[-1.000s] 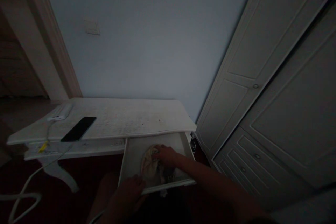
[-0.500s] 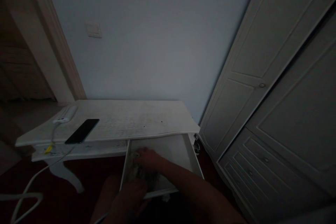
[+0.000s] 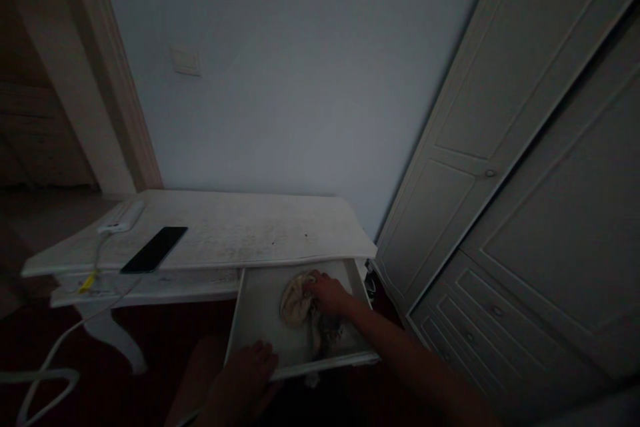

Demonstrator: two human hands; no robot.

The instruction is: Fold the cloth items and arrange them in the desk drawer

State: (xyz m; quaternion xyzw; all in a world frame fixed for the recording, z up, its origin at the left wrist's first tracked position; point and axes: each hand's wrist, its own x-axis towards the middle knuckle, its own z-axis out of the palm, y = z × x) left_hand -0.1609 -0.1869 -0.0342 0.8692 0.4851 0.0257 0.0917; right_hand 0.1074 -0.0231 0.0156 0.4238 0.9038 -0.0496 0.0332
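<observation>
Inside the pulled-out drawer [image 3: 260, 300] of a white table lies a crumpled, light-coloured cloth [image 3: 296, 300] with darker folds toward the front. My right hand [image 3: 327, 295] presses on the cloth, its fingers closed on the bunched fabric near the drawer's right half. My left hand [image 3: 253, 363] rests over the drawer's front left corner, fingers around the front edge. Its thumb is hidden. A small knob [image 3: 313, 380] shows below the drawer front.
On the worn white tabletop [image 3: 250, 220] lie a black phone [image 3: 155, 249] and a white box-shaped device [image 3: 123, 217] with a cable [image 3: 60, 343] hanging at the left. A wardrobe [image 3: 465, 167] stands close on the right; a wall with a switch [image 3: 186, 61] is behind.
My right hand swept the cloth to the drawer's left side, then back to the right. My left hand stays at the front left corner. The view shifts slightly.
</observation>
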